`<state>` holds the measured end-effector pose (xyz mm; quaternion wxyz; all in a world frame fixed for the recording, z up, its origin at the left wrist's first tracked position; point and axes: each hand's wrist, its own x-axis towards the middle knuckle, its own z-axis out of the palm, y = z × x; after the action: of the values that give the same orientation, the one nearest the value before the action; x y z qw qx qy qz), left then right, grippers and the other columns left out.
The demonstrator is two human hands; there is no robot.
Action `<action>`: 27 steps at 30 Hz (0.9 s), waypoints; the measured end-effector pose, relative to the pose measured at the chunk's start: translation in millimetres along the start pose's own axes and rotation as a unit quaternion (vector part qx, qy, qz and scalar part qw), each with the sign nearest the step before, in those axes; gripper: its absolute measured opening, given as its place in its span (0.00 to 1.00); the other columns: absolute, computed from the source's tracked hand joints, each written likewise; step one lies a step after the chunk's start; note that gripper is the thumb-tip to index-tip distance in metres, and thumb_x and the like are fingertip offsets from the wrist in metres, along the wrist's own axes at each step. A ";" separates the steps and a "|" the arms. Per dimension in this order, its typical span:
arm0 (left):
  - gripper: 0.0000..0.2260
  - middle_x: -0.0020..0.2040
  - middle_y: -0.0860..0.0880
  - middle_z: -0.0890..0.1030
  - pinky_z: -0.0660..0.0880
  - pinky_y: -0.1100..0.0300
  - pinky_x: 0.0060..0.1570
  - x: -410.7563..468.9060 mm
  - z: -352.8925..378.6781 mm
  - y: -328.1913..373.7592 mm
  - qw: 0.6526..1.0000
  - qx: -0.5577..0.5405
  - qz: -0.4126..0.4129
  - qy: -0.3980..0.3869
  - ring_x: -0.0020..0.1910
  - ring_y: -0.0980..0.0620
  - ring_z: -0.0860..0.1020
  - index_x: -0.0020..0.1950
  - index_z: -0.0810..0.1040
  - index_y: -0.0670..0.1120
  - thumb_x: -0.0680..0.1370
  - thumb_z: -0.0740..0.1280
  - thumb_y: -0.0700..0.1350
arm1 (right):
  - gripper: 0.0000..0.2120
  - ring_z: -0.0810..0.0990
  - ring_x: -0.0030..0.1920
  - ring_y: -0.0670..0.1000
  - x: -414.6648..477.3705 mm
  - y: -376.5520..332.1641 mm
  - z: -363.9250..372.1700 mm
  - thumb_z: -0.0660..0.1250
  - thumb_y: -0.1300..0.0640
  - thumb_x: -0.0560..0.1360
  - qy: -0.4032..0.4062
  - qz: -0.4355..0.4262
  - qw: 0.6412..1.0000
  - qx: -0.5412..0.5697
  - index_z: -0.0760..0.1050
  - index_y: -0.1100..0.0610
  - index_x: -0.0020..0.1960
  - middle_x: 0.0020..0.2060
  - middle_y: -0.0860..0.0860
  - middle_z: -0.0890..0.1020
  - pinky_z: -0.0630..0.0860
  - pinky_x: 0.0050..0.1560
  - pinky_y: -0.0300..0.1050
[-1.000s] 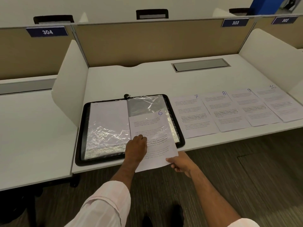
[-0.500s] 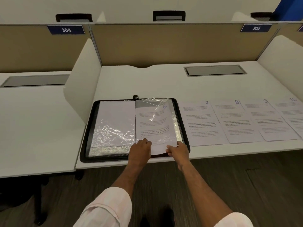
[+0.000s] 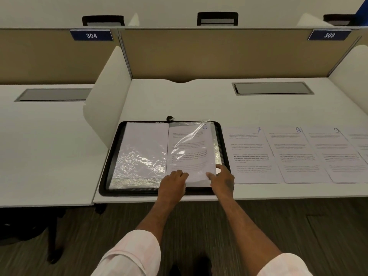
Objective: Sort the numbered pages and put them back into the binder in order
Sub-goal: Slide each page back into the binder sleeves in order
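Observation:
A black zip binder lies open on the white desk, with clear plastic sleeves on both sides. Page 6 sits in the right-hand sleeve, almost fully inside. My left hand rests on the bottom edge of that sleeve, fingers curled down on it. My right hand touches the page's lower right corner with fingers spread. Pages 7, 8 and 9 lie in a row to the right of the binder, with the edge of one more page past them.
White side dividers flank the desk, with a tan back panel behind. A grey cable hatch sits at the back right. A neighbouring desk lies to the left. Dark floor is below the desk's front edge.
Page 6 has slid up into the right sleeve; a second ago its lower end hung over the desk edge. Both hands have followed it up onto the binder's bottom edge.

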<state>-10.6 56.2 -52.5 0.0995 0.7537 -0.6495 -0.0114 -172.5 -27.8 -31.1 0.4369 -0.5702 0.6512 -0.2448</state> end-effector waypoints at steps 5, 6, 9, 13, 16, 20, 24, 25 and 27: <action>0.09 0.47 0.49 0.81 0.79 0.54 0.34 8.3 1.0 6.0 1.000 0.001 0.009 -0.015 0.42 0.49 0.80 0.54 0.80 0.48 0.75 0.71 0.46 | 0.24 0.83 0.48 0.50 6.1 0.3 -4.1 0.75 0.48 0.72 0.008 -0.023 0.999 -0.029 0.71 0.50 0.64 0.53 0.52 0.83 0.82 0.49 0.53; 0.09 0.47 0.49 0.81 0.79 0.54 0.35 10.1 1.1 7.2 1.000 0.000 0.011 -0.016 0.43 0.49 0.80 0.54 0.80 0.48 0.75 0.71 0.47 | 0.25 0.83 0.46 0.50 6.5 0.3 -6.0 0.75 0.48 0.72 0.004 -0.022 0.999 -0.030 0.71 0.51 0.65 0.53 0.52 0.83 0.82 0.49 0.52; 0.11 0.47 0.49 0.81 0.78 0.55 0.34 14.9 1.6 10.0 1.000 0.000 0.021 -0.015 0.42 0.50 0.80 0.53 0.80 0.47 0.74 0.73 0.50 | 0.28 0.82 0.42 0.47 5.7 -0.5 -11.1 0.75 0.50 0.72 -0.009 -0.016 1.000 -0.026 0.70 0.52 0.69 0.54 0.54 0.83 0.81 0.46 0.46; 0.11 0.46 0.49 0.82 0.77 0.57 0.33 23.1 3.2 12.8 1.000 0.014 0.023 -0.011 0.41 0.50 0.81 0.50 0.81 0.47 0.72 0.75 0.50 | 0.29 0.82 0.44 0.47 4.5 3.5 -13.6 0.75 0.51 0.72 -0.028 -0.023 0.999 -0.021 0.68 0.52 0.70 0.55 0.55 0.82 0.82 0.48 0.46; 0.12 0.43 0.50 0.81 0.75 0.58 0.31 30.4 4.1 15.7 1.000 0.016 0.024 0.008 0.38 0.50 0.80 0.48 0.81 0.47 0.68 0.78 0.46 | 0.30 0.83 0.50 0.53 2.4 6.6 -16.9 0.75 0.52 0.73 -0.032 -0.040 0.998 -0.033 0.67 0.50 0.71 0.58 0.55 0.81 0.81 0.53 0.50; 0.12 0.40 0.50 0.81 0.75 0.57 0.30 38.9 4.5 20.1 0.999 0.023 0.024 0.026 0.36 0.50 0.80 0.45 0.81 0.46 0.65 0.78 0.44 | 0.29 0.82 0.48 0.49 -4.0 3.3 -20.5 0.72 0.54 0.75 -0.038 -0.084 0.994 -0.060 0.65 0.50 0.72 0.53 0.53 0.83 0.79 0.50 0.41; 0.07 0.42 0.48 0.81 0.76 0.55 0.32 37.8 0.4 26.5 1.000 0.005 0.015 0.005 0.38 0.48 0.80 0.48 0.81 0.45 0.71 0.73 0.42 | 0.30 0.80 0.40 0.44 -8.8 -0.9 -19.1 0.69 0.54 0.77 -0.027 -0.142 0.984 -0.103 0.61 0.49 0.75 0.41 0.48 0.83 0.81 0.51 0.42; 0.07 0.43 0.48 0.81 0.76 0.55 0.34 35.2 -1.2 27.3 1.000 0.001 0.013 -0.002 0.39 0.49 0.80 0.49 0.81 0.45 0.72 0.71 0.42 | 0.30 0.80 0.38 0.43 -10.8 -3.1 -19.1 0.67 0.56 0.78 -0.025 -0.159 0.981 -0.108 0.59 0.50 0.76 0.38 0.46 0.81 0.81 0.50 0.42; 0.11 0.48 0.48 0.82 0.76 0.56 0.38 29.3 -5.5 28.7 1.000 -0.011 0.009 -0.006 0.42 0.49 0.80 0.55 0.80 0.45 0.74 0.67 0.44 | 0.29 0.81 0.41 0.45 -15.5 -10.4 -18.9 0.64 0.57 0.80 -0.020 -0.211 0.970 -0.121 0.57 0.51 0.78 0.42 0.48 0.82 0.82 0.49 0.43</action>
<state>-33.3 24.3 -39.0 0.1040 0.7468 -0.6564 -0.0221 -183.5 -18.8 -8.7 0.3162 -0.7481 0.5322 -0.2390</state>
